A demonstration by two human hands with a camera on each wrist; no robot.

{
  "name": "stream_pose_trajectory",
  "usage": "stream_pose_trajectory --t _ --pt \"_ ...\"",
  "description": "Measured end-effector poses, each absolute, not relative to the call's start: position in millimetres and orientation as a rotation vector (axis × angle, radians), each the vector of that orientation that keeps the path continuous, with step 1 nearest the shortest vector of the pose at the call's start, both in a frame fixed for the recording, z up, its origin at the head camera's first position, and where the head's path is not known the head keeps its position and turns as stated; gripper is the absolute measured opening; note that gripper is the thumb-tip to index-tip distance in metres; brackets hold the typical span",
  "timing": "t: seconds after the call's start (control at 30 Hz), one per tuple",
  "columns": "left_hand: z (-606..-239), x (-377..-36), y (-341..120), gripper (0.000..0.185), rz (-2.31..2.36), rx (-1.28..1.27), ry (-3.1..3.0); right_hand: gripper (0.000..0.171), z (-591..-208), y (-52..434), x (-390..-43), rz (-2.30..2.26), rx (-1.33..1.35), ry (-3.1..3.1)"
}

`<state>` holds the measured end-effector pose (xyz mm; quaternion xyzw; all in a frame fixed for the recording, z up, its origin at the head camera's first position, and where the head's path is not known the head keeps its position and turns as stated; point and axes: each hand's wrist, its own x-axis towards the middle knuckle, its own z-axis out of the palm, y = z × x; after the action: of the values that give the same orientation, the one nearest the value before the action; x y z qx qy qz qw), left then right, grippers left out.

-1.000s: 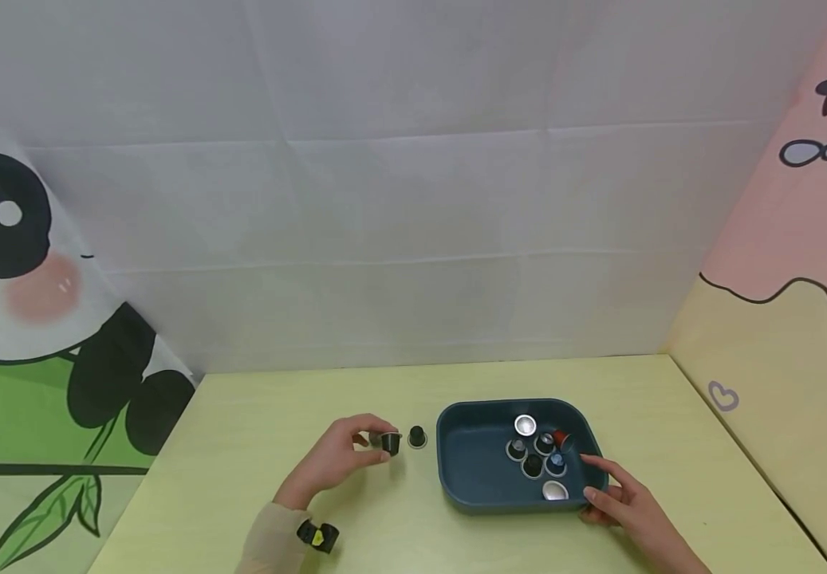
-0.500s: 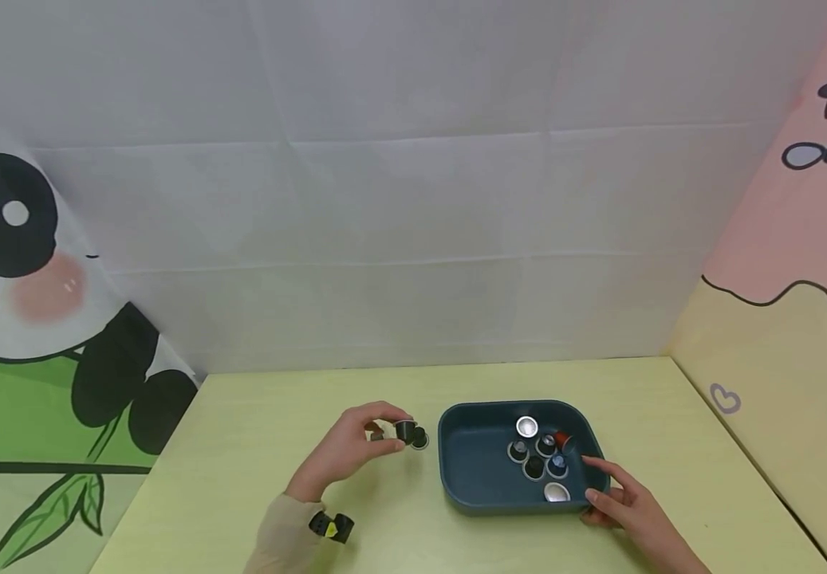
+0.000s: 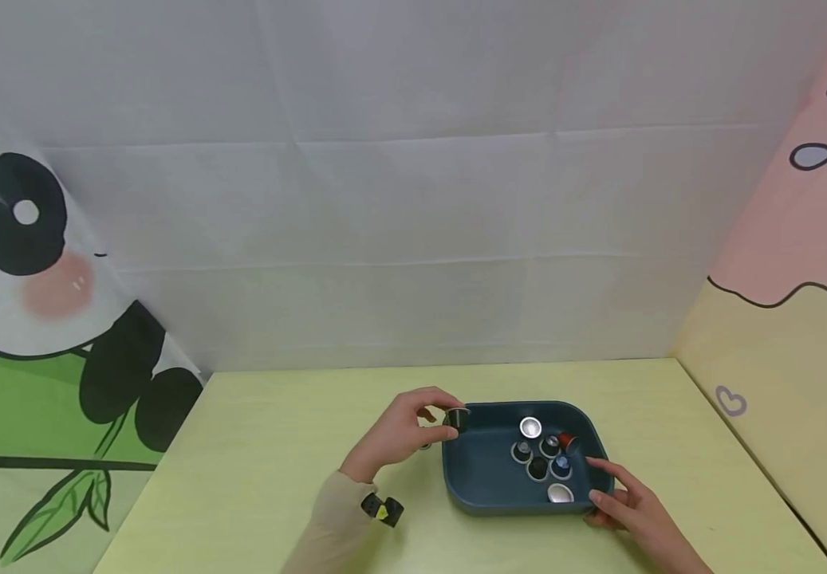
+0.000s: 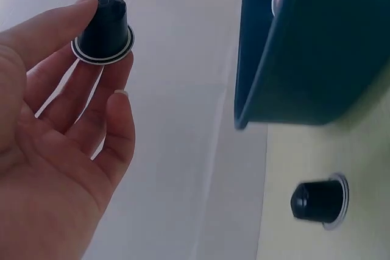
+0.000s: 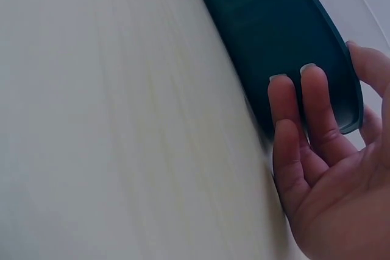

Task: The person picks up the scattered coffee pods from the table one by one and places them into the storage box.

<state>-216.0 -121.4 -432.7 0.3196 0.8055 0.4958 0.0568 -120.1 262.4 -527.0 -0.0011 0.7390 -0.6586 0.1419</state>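
My left hand (image 3: pixel 407 430) pinches a dark coffee capsule (image 3: pixel 458 420) between thumb and fingers, over the left rim of the blue tray (image 3: pixel 481 482). In the left wrist view that capsule (image 4: pixel 105 31) is held with its rim downward. At the tray's near right corner, my right hand (image 3: pixel 630 502) grips the rim; the right wrist view has several fingertips (image 5: pixel 315 77) against the outer wall. Inside the tray, toward the right, lie several capsules, among them a black one (image 3: pixel 537 469), a blue one (image 3: pixel 561 465), a red one (image 3: pixel 566 440) and a silver-faced one (image 3: pixel 530 428).
Another dark capsule (image 4: pixel 320 201) stands on the table left of the tray, mostly hidden behind my left hand in the head view. The pale yellow table (image 3: pixel 277 446) ends at a white cloth backdrop (image 3: pixel 413 311). Printed panels flank both sides.
My left hand has carried its capsule rightward, past the capsule standing on the table, to the tray's left rim. My right hand has kept its grip on the tray's corner.
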Motion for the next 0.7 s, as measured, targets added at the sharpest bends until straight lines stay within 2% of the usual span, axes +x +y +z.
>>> stream_pose_trajectory --t 0.7 --pt "-427 -243 -53 0.031 1.404 1.105 2.402 0.036 -523 260 -119 -1.881 0.033 2.157"
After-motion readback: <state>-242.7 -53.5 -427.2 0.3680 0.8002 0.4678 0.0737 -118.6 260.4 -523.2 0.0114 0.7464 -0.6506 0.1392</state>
